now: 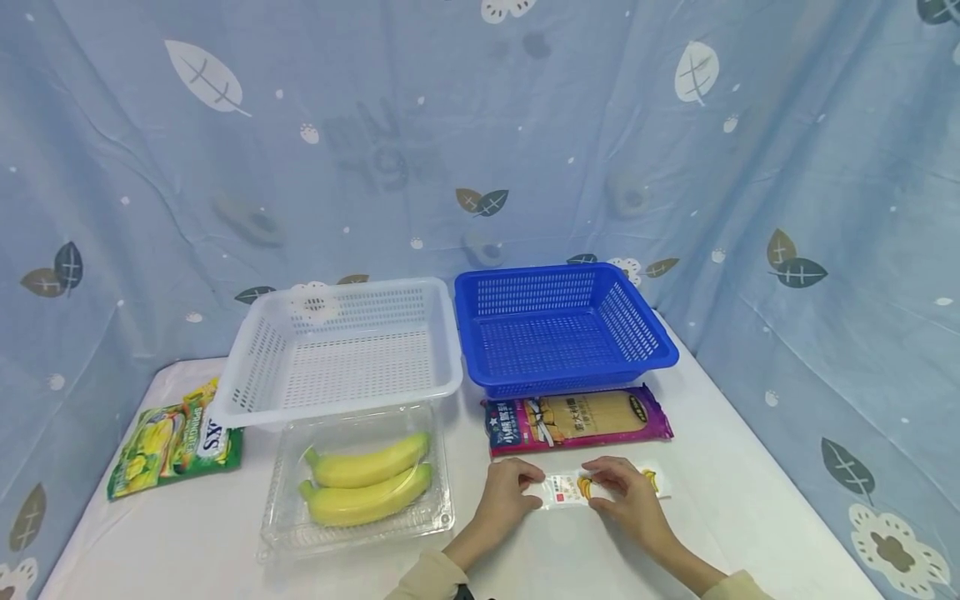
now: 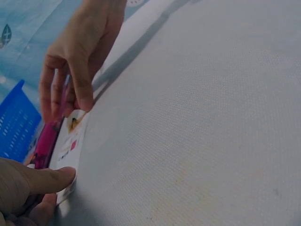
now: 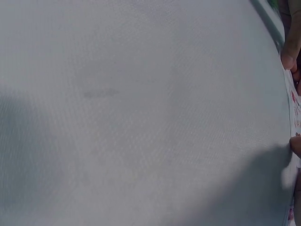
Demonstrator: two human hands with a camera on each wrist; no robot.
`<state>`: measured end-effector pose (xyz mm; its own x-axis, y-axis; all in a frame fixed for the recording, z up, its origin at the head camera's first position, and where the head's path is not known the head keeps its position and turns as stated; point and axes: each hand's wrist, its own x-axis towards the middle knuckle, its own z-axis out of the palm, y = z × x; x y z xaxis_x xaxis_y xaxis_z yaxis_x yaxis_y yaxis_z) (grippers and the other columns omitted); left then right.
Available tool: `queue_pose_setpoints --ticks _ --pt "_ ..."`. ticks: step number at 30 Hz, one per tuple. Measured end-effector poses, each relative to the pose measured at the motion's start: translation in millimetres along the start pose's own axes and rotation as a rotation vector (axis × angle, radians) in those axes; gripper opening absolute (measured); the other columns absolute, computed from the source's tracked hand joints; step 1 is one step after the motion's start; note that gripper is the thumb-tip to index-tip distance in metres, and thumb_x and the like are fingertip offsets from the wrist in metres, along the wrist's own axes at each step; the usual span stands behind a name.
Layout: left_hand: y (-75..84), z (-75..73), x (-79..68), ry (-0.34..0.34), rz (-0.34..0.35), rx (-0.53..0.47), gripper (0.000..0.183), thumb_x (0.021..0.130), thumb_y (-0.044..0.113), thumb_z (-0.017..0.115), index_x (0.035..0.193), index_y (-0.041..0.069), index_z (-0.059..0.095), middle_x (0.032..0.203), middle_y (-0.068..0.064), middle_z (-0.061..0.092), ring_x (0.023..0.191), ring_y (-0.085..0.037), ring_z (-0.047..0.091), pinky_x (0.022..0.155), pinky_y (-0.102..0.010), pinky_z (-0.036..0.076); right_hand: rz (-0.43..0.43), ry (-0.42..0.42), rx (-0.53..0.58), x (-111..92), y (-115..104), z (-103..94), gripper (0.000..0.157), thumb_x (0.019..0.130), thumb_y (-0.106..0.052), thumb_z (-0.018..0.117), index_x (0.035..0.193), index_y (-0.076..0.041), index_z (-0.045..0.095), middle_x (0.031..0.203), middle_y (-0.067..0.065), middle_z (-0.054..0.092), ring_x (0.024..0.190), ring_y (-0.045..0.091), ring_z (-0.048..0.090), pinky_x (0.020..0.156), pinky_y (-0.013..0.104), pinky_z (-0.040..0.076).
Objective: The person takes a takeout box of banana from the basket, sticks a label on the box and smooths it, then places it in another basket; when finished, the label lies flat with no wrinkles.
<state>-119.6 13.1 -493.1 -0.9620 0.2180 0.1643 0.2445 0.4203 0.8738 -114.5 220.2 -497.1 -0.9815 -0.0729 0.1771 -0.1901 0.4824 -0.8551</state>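
Note:
A long, narrow white packet printed with bananas lies on the table in front of the person. My left hand pinches its left end between thumb and fingers. Across the middle of the packet, the thumb and fingers of my right hand grip its two long edges. In the left wrist view the right hand comes down onto the packet from above, and the left thumb lies over the near end. Only a strip of the packet shows at the right wrist view's edge.
Behind the hands lies a purple pasta bag, below a blue basket. A white basket stands to its left. Two bananas are in a clear plastic box. A green-and-yellow bag lies far left.

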Motion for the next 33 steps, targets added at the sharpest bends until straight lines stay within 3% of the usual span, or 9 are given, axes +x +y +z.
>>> queue_pose_setpoints --ticks 7,15,20,29,33 --pt "0.6 -0.1 0.4 -0.008 -0.017 0.008 0.027 0.059 -0.014 0.079 0.084 -0.004 0.072 0.083 -0.009 0.069 0.075 -0.015 0.062 0.069 -0.023 0.052 0.041 -0.059 0.069 3 -2 -1.4 0.034 0.067 0.016 0.077 0.096 -0.001 0.071 0.114 0.017 0.059 0.099 0.005 0.056 0.081 0.025 0.054" --pt "0.4 0.3 0.4 -0.017 -0.030 0.017 0.027 0.060 -0.013 0.079 0.085 -0.003 0.072 0.084 -0.008 0.069 0.076 -0.015 0.061 0.070 -0.022 0.052 0.037 -0.184 -0.061 4 0 -10.8 0.022 0.076 0.003 0.076 0.097 0.000 0.070 0.081 0.004 0.063 0.071 0.002 0.053 0.063 0.020 0.051" --pt "-0.1 0.2 0.9 -0.005 -0.011 0.071 0.026 0.060 -0.010 0.081 0.083 0.000 0.073 0.083 -0.005 0.069 0.080 -0.014 0.060 0.075 -0.024 0.049 0.044 -0.172 -0.066 5 2 -11.8 0.021 0.076 0.004 0.076 0.097 0.000 0.072 0.080 0.003 0.065 0.070 0.000 0.054 0.062 0.019 0.051" --pt "-1.0 -1.4 1.7 -0.024 -0.019 0.064 0.025 0.061 -0.007 0.082 0.084 0.001 0.073 0.082 -0.002 0.068 0.079 -0.012 0.057 0.073 -0.023 0.047 0.220 -0.216 0.238 4 11 -17.3 0.034 0.081 -0.001 0.073 0.110 0.013 0.063 0.104 0.022 0.068 0.083 0.004 0.063 0.072 0.019 0.053" --pt "-0.7 -1.7 2.1 -0.030 -0.022 0.074 0.025 0.061 -0.007 0.082 0.084 0.000 0.074 0.082 -0.003 0.068 0.080 -0.012 0.058 0.075 -0.024 0.047 0.226 -0.219 0.282 4 15 -18.3 0.034 0.083 -0.004 0.072 0.111 0.014 0.062 0.108 0.021 0.067 0.087 0.003 0.064 0.075 0.019 0.053"
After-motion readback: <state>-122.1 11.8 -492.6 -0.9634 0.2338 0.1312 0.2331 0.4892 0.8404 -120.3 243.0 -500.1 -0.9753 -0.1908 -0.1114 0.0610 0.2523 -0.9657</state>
